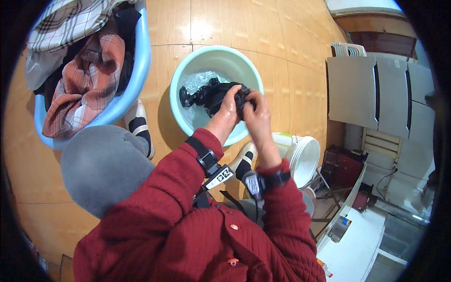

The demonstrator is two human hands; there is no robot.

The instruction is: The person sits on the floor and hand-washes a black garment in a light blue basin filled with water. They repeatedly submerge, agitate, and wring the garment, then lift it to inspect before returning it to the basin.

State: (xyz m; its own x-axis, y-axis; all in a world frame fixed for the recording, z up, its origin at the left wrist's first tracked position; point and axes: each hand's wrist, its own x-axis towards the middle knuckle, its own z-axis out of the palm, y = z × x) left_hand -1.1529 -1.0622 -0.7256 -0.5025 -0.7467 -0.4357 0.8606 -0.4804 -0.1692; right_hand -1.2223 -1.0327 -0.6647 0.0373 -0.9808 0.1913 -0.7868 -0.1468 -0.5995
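A wet black garment (218,97) hangs from my two hands into a pale green plastic basin (216,50). Its lower part lies in shallow, clear water (202,79). My left hand (231,102) grips one bunched edge of the cloth, thumb on top. Close beside it, my right hand (256,105) holds the same bunch with curled fingers, over the basin's right side. Both hands look wet. The garment's exact kind cannot be told while it is crumpled.
At the left stands a blue tub (142,67) with a plaid orange shirt (91,77), a checked white cloth (67,26) and dark clothes. White buckets (306,158) lie tipped by my right foot. Grey cabinets (352,91) and a white table (356,239) are at the right.
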